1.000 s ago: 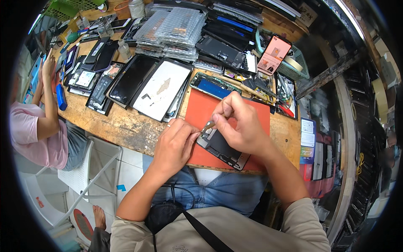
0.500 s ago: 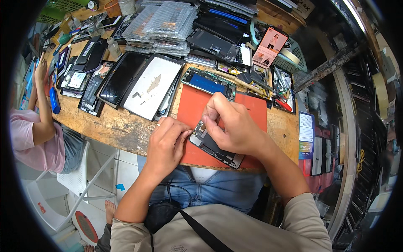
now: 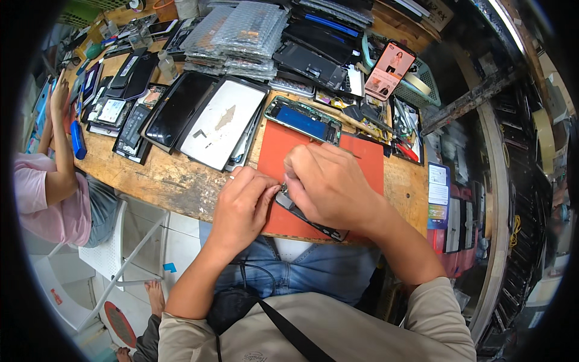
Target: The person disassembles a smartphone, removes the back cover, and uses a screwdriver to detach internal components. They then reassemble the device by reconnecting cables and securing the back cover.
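A dark phone part with a grey section (image 3: 297,208) lies slantwise on the orange-red mat (image 3: 369,175) in front of me. My left hand (image 3: 243,202) holds its left end, thumb and fingers pinched together there. My right hand (image 3: 329,184) is bent over the same part and hides most of it. Its fingers are curled against the thumb close to the left fingertips; whatever they grip is hidden. Beyond my right hand, an opened phone body with a blue inside (image 3: 304,122) rests across the mat's far edge.
Left of the mat are a white panel (image 3: 220,130) and dark screens (image 3: 178,114). Bubble-wrapped packs (image 3: 244,33) are stacked behind. A lit phone (image 3: 391,69) leans by a green basket (image 3: 425,84), near a tray of tools (image 3: 407,130). Another person's arm (image 3: 60,127) is at far left.
My right hand has come down and slightly left over the phone part, covering more of it. My left hand stays at the part's left end.
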Motion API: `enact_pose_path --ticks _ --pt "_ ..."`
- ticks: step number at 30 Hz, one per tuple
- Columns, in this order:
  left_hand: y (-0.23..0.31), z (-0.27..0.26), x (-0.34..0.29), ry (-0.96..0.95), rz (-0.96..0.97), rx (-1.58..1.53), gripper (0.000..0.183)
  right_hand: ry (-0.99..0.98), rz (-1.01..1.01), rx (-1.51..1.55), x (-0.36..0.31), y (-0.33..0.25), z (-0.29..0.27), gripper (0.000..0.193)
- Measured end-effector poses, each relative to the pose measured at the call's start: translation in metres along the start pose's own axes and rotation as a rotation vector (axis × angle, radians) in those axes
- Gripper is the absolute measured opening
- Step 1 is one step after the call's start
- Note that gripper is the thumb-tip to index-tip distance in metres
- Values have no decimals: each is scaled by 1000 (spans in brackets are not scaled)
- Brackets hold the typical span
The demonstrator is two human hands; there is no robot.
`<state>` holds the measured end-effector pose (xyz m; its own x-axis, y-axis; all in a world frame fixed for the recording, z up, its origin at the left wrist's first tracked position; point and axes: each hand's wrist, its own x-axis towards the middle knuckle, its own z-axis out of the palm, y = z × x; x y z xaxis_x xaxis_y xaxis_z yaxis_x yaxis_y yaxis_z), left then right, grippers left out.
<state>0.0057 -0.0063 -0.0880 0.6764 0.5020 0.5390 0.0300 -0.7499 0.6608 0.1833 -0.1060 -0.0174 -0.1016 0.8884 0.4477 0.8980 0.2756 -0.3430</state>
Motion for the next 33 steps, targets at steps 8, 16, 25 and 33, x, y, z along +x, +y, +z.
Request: enact_pose_path --ticks 8,16,25,33 --pt "1 -1 -1 -6 -29 -7 8 -35 97 207 -6 1 -3 28" --pt "0 -5 -1 -21 -76 -81 8 24 268 528 -7 6 -5 26" --pt "6 -8 -2 15 66 -39 10 384 465 788 -7 47 -31 7" --pt "-44 -79 118 -59 78 600 8 634 441 294 -73 116 -16 6"
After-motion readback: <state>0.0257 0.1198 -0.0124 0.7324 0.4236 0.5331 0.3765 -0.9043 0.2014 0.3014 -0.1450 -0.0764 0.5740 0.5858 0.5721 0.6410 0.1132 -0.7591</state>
